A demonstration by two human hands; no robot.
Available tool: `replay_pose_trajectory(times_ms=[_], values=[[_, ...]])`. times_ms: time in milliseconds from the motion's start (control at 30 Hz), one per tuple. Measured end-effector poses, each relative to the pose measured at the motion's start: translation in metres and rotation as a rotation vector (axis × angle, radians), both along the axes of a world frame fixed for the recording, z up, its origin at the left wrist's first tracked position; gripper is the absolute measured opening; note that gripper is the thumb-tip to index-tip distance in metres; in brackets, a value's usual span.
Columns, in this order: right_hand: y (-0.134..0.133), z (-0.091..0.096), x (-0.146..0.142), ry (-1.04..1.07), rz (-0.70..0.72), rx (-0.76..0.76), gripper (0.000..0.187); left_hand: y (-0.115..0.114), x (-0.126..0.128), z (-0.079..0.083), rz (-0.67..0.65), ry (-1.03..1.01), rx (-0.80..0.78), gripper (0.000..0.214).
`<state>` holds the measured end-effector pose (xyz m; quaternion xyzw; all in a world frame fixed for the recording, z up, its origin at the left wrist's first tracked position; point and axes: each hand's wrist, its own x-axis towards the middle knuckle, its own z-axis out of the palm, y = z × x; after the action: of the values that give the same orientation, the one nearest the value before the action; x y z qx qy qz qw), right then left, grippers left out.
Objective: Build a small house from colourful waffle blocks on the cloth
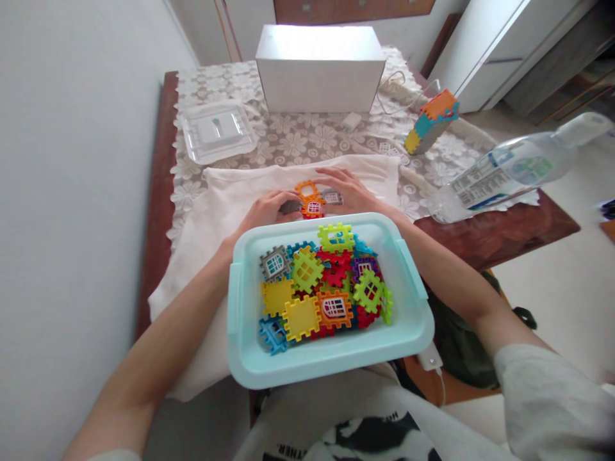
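Observation:
My left hand (270,210) is closed, its fingers curled around a dark grey interlocking panel (291,206). Right beside it, an orange square frame panel (307,190) joins a red panel with a white window (314,209). A grey window panel (331,196) adjoins these on the right. Around that side bends my right hand (353,192), fingers stretched along the far edge and thumb by the red panel, gripping the joined panels. Nearer my body, a light blue plastic tub (327,368) holds several loose interlocking panels, among them a yellow panel (302,318) and a lime green panel (307,269).
A white box (319,83) stands at the back of the lace-covered table. A clear plastic lid (220,131) lies back left. To the right are a built block tower (431,125) and a clear bottle (509,169). White cloth (202,237) lies beneath my hands.

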<state>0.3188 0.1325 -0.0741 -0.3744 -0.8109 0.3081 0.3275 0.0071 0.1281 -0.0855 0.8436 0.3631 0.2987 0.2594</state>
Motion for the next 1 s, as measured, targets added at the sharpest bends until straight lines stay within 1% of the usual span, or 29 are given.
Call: replay_pose_trajectory(times_ms=[33, 100, 167, 233, 333, 400, 500, 567, 667, 733, 867, 1000], values=[[0.003, -0.006, 0.001, -0.101, 0.014, 0.05, 0.052, -0.001, 0.0, 0.001, -0.016, -0.006, 0.004, 0.044], [0.009, -0.015, 0.003, -0.194, 0.05, 0.112, 0.044, -0.003, 0.001, 0.003, -0.036, -0.017, 0.015, 0.041], [0.014, -0.02, 0.005, -0.183, 0.064, 0.156, 0.033, -0.005, 0.002, 0.005, -0.055, -0.001, 0.025, 0.037], [0.017, -0.022, 0.007, -0.147, 0.05, 0.189, 0.031, -0.007, 0.003, 0.008, -0.046, 0.044, 0.032, 0.037], [0.015, -0.023, 0.007, -0.137, 0.019, 0.196, 0.036, -0.009, 0.004, 0.013, 0.039, 0.146, 0.059, 0.047], [0.012, -0.022, 0.006, -0.162, 0.017, 0.186, 0.043, -0.01, 0.004, 0.016, 0.097, 0.2, 0.066, 0.052], [0.01, -0.019, 0.006, -0.2, 0.048, 0.18, 0.055, -0.012, 0.003, 0.018, 0.104, 0.195, 0.036, 0.051], [0.01, -0.018, 0.006, -0.196, 0.061, 0.181, 0.048, -0.012, 0.003, 0.017, 0.093, 0.157, 0.028, 0.051], [0.012, -0.016, 0.007, -0.162, 0.054, 0.184, 0.032, -0.011, 0.003, 0.015, 0.143, 0.089, 0.05, 0.053], [0.013, -0.017, 0.007, -0.154, 0.041, 0.182, 0.03, -0.009, 0.003, 0.013, 0.162, 0.064, 0.042, 0.052], [0.012, -0.021, 0.006, -0.204, -0.018, 0.193, 0.034, -0.007, 0.003, 0.011, 0.086, 0.076, 0.025, 0.048], [0.011, -0.022, 0.004, -0.255, -0.052, 0.211, 0.03, -0.007, 0.003, 0.011, 0.043, 0.072, 0.043, 0.037]])
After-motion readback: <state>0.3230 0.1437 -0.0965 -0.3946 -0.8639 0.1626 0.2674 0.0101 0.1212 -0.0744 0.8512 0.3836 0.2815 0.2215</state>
